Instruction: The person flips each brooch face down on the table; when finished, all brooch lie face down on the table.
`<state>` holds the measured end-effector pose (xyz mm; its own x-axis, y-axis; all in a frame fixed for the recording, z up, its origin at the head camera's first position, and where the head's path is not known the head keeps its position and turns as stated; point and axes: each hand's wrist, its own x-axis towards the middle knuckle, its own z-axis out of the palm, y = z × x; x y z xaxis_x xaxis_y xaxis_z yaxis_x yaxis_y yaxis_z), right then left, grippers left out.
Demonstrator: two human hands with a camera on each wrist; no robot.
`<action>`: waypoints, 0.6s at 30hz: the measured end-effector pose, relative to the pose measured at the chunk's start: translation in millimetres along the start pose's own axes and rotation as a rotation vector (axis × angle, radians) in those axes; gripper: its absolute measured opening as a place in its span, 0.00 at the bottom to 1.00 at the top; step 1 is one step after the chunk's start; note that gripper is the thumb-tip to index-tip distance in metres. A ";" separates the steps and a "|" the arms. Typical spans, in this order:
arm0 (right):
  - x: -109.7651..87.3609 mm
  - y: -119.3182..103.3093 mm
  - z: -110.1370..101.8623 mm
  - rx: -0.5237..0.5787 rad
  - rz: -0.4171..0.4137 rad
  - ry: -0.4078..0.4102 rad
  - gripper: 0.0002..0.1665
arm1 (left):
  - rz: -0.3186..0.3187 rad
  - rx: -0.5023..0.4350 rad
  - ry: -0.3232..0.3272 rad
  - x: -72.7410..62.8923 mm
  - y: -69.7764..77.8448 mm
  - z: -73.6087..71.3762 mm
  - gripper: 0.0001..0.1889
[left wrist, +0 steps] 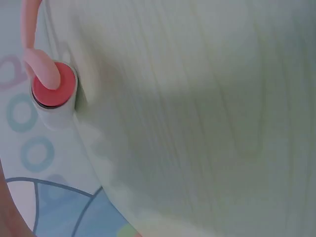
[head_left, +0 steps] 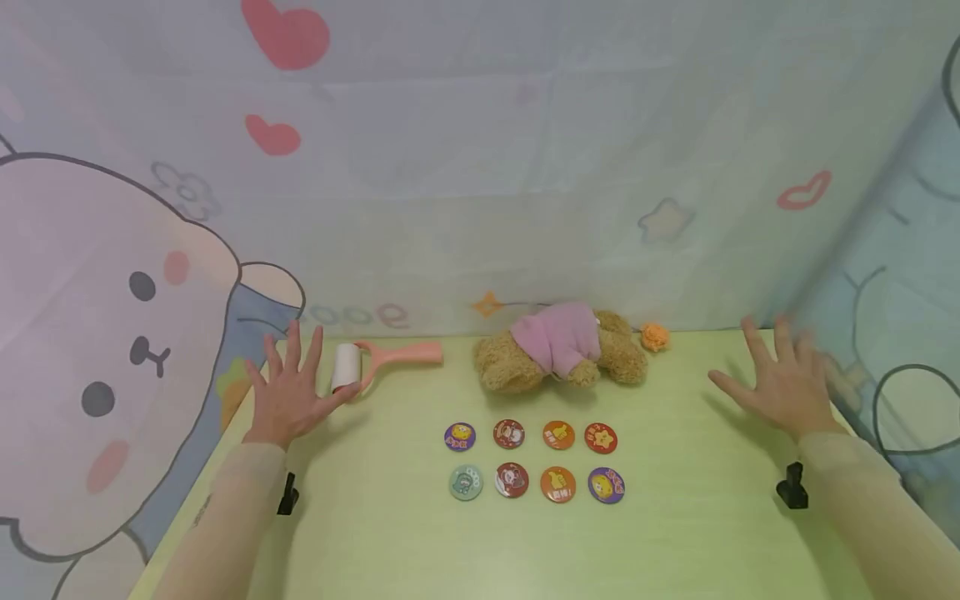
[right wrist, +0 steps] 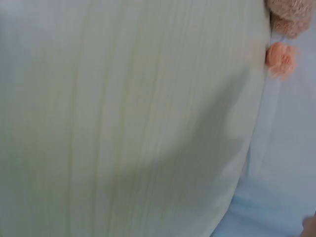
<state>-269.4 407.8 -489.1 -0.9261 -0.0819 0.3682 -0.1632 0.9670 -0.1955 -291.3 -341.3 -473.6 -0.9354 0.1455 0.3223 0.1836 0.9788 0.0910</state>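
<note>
My left hand [head_left: 288, 398] is spread with straight fingers at the table's left side, holding nothing. Its thumb overlaps the lower end of a lint roller [head_left: 405, 354] with a pink handle and white roll; whether they touch I cannot tell. In the left wrist view the lint roller [left wrist: 54, 86] shows its red end cap. At the right side my right hand [head_left: 783, 387], fingers spread, holds nothing above its own shadow. Nearest to it are a small orange fuzzy ball [head_left: 655, 337] and a brown teddy bear [head_left: 558, 342] in a pink top, lying on its side.
Two rows of round badges, such as a teal badge [head_left: 467, 482] and a red star badge [head_left: 601, 437], lie mid-table. A printed curtain [head_left: 480, 167] hangs behind the light green table [head_left: 390, 533]. Black clips [head_left: 792, 487] sit by both wrists.
</note>
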 end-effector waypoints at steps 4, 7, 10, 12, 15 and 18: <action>-2.3 -15.0 -1.1 0.165 -0.084 -0.022 0.53 | 0.040 -0.094 0.036 1.2 15.7 -2.5 0.57; -1.1 -32.4 -4.1 0.281 -0.129 -0.082 0.50 | 0.133 -0.201 0.129 6.5 38.4 -7.1 0.51; -1.8 -51.8 -4.3 0.318 -0.176 -0.123 0.49 | 0.254 -0.255 0.206 11.7 67.8 -13.3 0.48; -4.7 -63.6 -1.1 0.318 -0.207 -0.136 0.47 | 0.322 -0.284 0.226 14.0 87.5 -15.7 0.48; -11.0 -81.7 3.0 0.323 -0.241 -0.170 0.45 | 0.413 -0.321 0.226 13.4 114.7 -15.4 0.49; -17.0 -96.8 9.0 0.325 -0.291 -0.210 0.44 | 0.538 -0.357 0.238 9.4 138.2 -9.6 0.47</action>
<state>-240.9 313.5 -484.6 -0.8696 -0.4167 0.2647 -0.4921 0.7742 -0.3980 -271.8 -206.1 -449.0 -0.6022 0.5224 0.6037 0.7303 0.6660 0.1522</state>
